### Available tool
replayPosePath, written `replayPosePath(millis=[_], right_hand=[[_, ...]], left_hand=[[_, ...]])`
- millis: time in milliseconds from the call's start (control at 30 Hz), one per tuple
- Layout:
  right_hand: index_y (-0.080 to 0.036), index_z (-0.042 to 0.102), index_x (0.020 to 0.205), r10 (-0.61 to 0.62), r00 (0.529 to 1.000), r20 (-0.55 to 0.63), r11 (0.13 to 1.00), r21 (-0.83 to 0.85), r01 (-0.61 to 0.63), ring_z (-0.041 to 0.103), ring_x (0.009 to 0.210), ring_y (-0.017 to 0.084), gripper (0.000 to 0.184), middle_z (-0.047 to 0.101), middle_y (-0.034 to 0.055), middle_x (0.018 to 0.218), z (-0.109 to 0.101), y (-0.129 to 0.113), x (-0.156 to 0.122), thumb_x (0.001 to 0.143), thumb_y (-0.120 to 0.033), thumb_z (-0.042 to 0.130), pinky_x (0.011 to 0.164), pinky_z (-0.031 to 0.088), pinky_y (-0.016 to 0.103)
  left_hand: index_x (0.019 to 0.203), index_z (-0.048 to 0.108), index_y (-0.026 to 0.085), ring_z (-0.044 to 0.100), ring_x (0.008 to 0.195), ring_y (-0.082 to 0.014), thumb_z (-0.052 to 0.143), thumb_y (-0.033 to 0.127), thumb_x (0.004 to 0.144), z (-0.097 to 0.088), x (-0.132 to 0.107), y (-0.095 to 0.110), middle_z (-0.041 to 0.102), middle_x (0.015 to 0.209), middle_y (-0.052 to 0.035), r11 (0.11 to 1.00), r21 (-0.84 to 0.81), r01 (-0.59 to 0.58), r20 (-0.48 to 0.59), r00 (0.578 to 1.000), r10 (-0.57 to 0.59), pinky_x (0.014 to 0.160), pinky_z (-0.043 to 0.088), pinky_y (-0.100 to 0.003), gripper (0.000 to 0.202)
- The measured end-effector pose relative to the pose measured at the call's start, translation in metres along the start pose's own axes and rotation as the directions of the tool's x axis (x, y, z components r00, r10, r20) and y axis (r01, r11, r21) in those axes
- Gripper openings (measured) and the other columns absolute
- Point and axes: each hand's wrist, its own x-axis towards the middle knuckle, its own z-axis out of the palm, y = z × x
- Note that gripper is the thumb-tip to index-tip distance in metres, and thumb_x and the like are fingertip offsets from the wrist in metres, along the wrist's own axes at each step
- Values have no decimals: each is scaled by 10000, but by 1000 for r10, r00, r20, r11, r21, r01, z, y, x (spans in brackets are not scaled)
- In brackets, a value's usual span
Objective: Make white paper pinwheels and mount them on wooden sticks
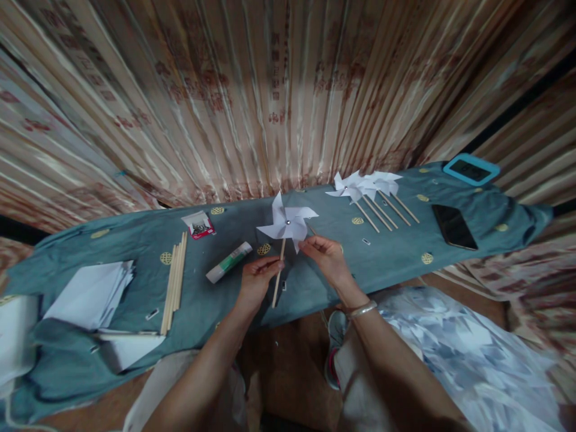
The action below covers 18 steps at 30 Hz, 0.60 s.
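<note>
A white paper pinwheel (290,226) on a thin wooden stick is upright in front of me, a small metal pin at its centre. My left hand (257,281) pinches the stick below the paper blades. With thumb and fingers closed at the lower right blade, my right hand (327,259) grips the pinwheel's paper edge. A glue stick (229,262) with a green label lies beside my left hand. Several finished-looking pinwheels (355,186) lie at the back right, their sticks pointing toward me.
Loose wooden sticks (174,282), stacked white paper (92,294) and a red box of pins (198,226) lie on the left. A black phone (454,227) and blue-framed digital clock (471,170) are on the right. A large plastic bag (463,354) stands below the green cloth-covered table (387,264). Curtains hang behind.
</note>
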Motion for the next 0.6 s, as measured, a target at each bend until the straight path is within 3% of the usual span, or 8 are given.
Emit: replayPosePath(millis=[333,600], right_hand=[[-186,648,583,35,998,47,999,20,-36,437,556,92,361,554,-45,561,9,-3,-4,563,-485,850,541,320,252],[-194,634,564,36,998,60,999,15,-37,477,554,102,393,596,-34,559,13,0,-5,561,-532,833,541,367,246]], left_hand=[[697,786,183,627,630,-141,900,323,427,0,1,-3,736,670,-25,1000,-26,4,7,1000,-4,687,509,-279,325],[701,784,182,622,625,-141,896,342,444,0,1,-4,735,672,-26,1000,10,-6,17,1000,6,676,504,-279,323]])
